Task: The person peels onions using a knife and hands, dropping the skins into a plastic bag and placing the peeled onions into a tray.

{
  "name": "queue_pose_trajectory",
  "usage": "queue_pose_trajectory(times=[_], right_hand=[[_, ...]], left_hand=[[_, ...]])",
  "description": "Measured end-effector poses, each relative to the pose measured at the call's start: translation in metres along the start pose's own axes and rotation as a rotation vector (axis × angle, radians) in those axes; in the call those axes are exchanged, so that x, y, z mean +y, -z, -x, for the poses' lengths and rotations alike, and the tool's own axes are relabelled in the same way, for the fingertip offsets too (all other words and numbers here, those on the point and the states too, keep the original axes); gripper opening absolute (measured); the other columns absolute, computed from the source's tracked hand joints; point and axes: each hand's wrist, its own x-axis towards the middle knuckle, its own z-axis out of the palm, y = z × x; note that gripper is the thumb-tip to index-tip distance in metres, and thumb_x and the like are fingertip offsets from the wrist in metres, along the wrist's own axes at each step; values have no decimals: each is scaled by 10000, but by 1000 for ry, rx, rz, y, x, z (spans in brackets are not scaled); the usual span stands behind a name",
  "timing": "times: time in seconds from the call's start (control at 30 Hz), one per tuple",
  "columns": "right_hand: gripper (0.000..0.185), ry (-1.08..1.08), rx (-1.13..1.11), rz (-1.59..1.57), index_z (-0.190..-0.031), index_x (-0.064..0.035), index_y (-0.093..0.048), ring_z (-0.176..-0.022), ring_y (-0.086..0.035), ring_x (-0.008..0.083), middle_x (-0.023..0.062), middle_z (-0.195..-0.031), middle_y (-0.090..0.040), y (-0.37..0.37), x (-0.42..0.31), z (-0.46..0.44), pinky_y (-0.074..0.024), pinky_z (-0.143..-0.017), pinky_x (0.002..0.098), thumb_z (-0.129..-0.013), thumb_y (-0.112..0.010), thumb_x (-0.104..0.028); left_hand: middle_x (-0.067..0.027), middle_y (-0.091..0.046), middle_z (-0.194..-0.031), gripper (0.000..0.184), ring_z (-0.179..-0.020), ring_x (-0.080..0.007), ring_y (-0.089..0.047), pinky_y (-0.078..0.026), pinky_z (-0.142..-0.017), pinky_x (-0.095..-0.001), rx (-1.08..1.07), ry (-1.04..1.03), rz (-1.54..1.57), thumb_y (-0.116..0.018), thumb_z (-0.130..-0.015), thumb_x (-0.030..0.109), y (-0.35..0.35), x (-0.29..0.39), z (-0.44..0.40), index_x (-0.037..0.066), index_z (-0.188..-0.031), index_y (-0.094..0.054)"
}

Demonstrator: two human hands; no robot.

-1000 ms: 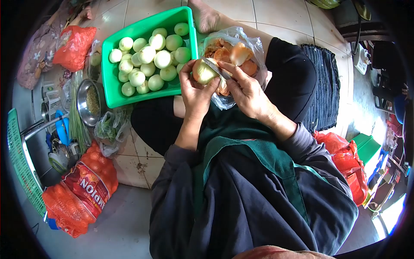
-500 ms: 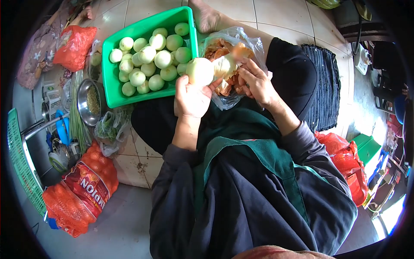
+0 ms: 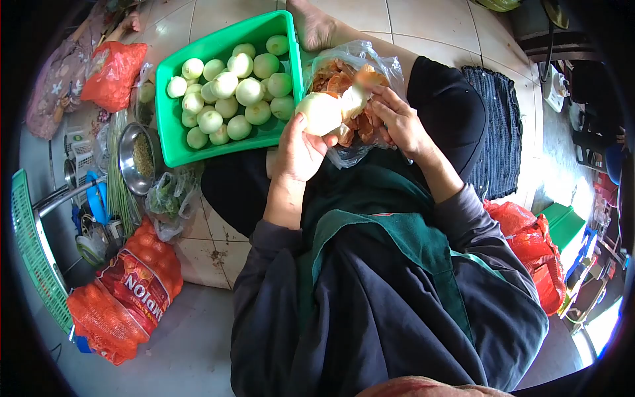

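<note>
My left hand (image 3: 299, 151) holds a pale, peeled onion (image 3: 320, 114) from below and the left, fingers wrapped round it. To its right, my right hand (image 3: 402, 126) is closed with thumb and fingers pinching a pale strip of onion skin (image 3: 355, 100), which lies against the onion's right side. A small dark tip shows beneath the right palm; I cannot make out what it belongs to. Below both hands, a clear plastic bag (image 3: 390, 65) holds brown onion skins (image 3: 334, 81). Left of them stands a green basin (image 3: 228, 153) with many peeled onions (image 3: 225, 84).
A red mesh sack of onions (image 3: 132, 291) lies at lower left. Nearby are a steel bowl (image 3: 126, 159), a bagged green vegetable (image 3: 169, 198) and a green rack (image 3: 40, 251). A dark woven mat (image 3: 493, 132) lies right of my knee. Another person's hand (image 3: 132, 21) shows at upper left.
The onion has moved slightly right and down with my left hand, its top tilting rightward. My right hand has shifted a little to the right, still on the skin strip.
</note>
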Motion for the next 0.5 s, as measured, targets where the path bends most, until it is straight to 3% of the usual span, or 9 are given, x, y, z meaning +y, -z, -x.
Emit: queue_pose_trajectory(times=[0.13,0.23,0.37,0.47,0.5], right_hand=[[389,-20,103,30,-1333,-67,-462,-474,-400,41,-11,-706,-498,0,9,-7,-352,-434,182,-965,-452,-193],[392,-56,110,86,-1333,-69,-469,-464,-390,36,-13,-713,-497,9,16,-10,-348,-419,181,-966,-452,-208],[384,-20,83,220,-1310,-44,-464,-500,-426,48,-4,-723,-513,8,14,-7,-382,-456,200,-960,-470,-202],[354,152,106,208,-1247,-14,-459,-761,-609,152,112,-852,-623,-5,-5,7,-487,-672,286,-928,-528,-152],[379,184,49,213,-1259,-8,-410,-758,-594,148,123,-838,-607,-7,-16,14,-477,-675,280,-926,-545,-128]], left_hand=[[-107,-568,-1210,563,-1020,-242,-573,-488,-660,-299,-85,41,168,-479,-891,479,-9,11,1,53,-1260,-479],[-125,-576,-1187,564,-1012,-267,-577,-493,-648,-302,15,6,176,-473,-890,479,-2,12,2,42,-1247,-485],[-118,-567,-1191,524,-1025,-266,-579,-518,-712,-326,31,-10,152,-459,-913,443,-5,13,-2,35,-1240,-486],[-108,-591,-1158,486,-1010,-229,-603,-528,-759,-324,104,-69,120,-431,-938,404,-6,3,-6,25,-1236,-490],[-108,-590,-1159,474,-1009,-226,-603,-532,-771,-329,113,-68,117,-442,-938,390,-11,3,-5,24,-1236,-491]])
